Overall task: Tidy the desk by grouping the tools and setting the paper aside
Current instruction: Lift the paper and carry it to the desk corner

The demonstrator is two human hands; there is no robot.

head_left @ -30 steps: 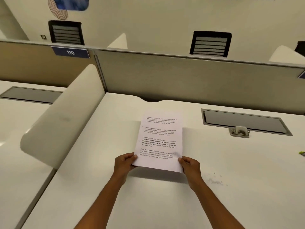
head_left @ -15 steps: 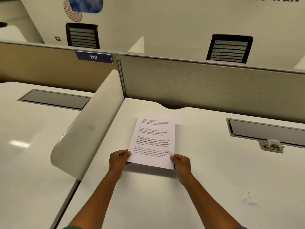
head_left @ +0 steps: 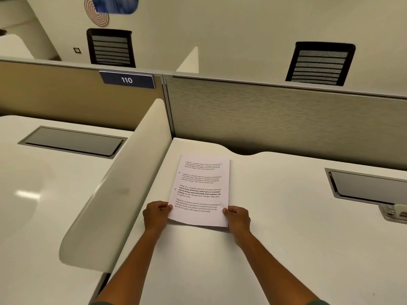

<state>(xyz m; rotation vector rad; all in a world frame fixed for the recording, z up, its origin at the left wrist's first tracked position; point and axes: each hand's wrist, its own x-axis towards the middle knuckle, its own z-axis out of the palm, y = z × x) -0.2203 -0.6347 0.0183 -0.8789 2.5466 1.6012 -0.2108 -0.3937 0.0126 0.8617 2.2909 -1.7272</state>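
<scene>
basically the paper (head_left: pixel 201 192) was a light, floppy printed sheet, prone to sag and crease, so best held at both near corners. it sat on the white counter (head_left: pixel 286 249) near the left divider (head_left: pixel 123 186). left hand (head_left: pixel 156 215) and right hand (head_left: pixel 237 219) each pinched a near corner, fingers curled, near edge lifted slightly.

White printed paper sheet (head_left: pixel 201 192) lay over the near-left part of the white laminate desk (head_left: pixel 275 249), its near edge lifted, casting a shadow. Left hand (head_left: pixel 156 215) pinched the sheet's lower-left corner; right hand (head_left: pixel 237 219) pinched the lower-right. Cream curved side divider (head_left: pixel 119 186) stood just left. Grey fabric partition (head_left: pixel 275 119) stood behind, blue "110" placard (head_left: pixel 127 79) on the partition to its left.
</scene>
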